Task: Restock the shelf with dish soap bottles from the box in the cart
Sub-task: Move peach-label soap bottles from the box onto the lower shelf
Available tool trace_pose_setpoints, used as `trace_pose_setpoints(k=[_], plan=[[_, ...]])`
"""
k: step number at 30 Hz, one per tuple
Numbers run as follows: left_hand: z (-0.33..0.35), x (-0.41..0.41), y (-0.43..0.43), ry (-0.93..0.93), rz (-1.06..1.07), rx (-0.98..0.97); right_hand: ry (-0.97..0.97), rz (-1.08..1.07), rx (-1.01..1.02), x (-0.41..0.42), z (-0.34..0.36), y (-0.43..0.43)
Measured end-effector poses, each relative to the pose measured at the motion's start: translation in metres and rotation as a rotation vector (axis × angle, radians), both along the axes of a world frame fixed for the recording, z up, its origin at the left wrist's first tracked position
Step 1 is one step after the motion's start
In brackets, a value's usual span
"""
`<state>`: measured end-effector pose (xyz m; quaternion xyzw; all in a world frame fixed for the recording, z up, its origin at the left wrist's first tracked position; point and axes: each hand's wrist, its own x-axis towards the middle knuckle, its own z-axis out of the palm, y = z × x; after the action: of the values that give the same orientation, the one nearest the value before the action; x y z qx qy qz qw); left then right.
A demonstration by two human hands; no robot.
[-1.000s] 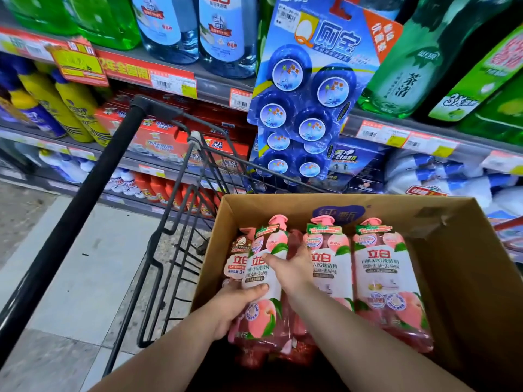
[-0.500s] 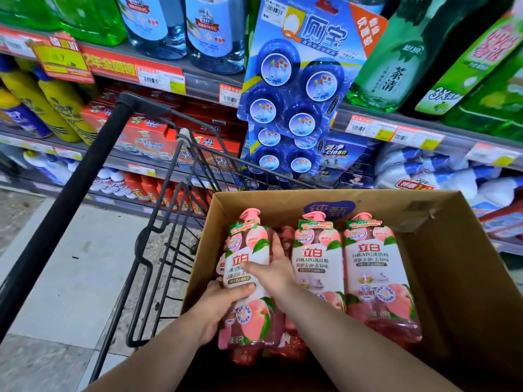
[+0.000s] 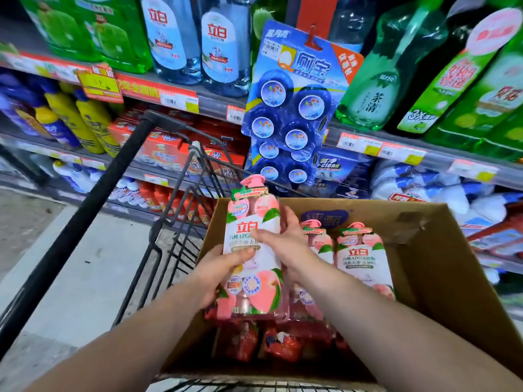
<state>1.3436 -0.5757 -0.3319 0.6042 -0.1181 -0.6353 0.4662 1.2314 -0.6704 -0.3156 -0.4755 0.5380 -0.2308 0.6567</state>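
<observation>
The person stands at the cart [image 3: 181, 222], and the cardboard box [image 3: 438, 250] sits inside it. Both hands grasp one pink dish soap bottle [image 3: 256, 284]. The left hand [image 3: 223, 267] holds its left side with the thumb on the front label, and the right hand [image 3: 283, 244] wraps it from the right side, fingers across the label. The bottle is upright over the left part of the box, with its pump cap above the far rim of the box, so I think it is in the middle of being lifted out. Inside the box, to the right of this bottle, two more pink bottles [image 3: 362, 261] stand upright, and some red packs [image 3: 283, 343] lie at the bottom near the front wall. Beyond the box the shelf [image 3: 396, 137] carries green and blue bottles, and I see no pink one there. So the work seems far from finished: this bottle must go to the shelf, and the others after it. Where the free place on the shelf is, I cannot tell.
</observation>
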Motion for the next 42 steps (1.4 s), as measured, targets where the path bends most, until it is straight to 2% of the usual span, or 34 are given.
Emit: trace_pose_setpoints(k=[10, 14, 24, 34, 42], plan=[[0.11, -0.035, 0.011, -0.161, 0.066, -0.344, -0.219, 0.14, -0.271, -0.029, 0.111, 0.004], [0.15, -0.053, 0.033, -0.293, 0.082, -0.398, -0.313, 0.21, -0.354, -0.046, 0.15, 0.02], [0.194, -0.063, 0.118, -0.404, 0.339, -0.477, -0.422, 0.449, -0.495, -0.027, 0.194, 0.086], [0.201, 0.03, 0.223, -0.461, 0.499, -0.461, -0.418, 0.653, -0.464, 0.095, 0.201, 0.175], [0.203, 0.181, 0.353, -0.52, 0.573, -0.398, -0.489, 0.752, -0.395, 0.255, 0.192, 0.298]])
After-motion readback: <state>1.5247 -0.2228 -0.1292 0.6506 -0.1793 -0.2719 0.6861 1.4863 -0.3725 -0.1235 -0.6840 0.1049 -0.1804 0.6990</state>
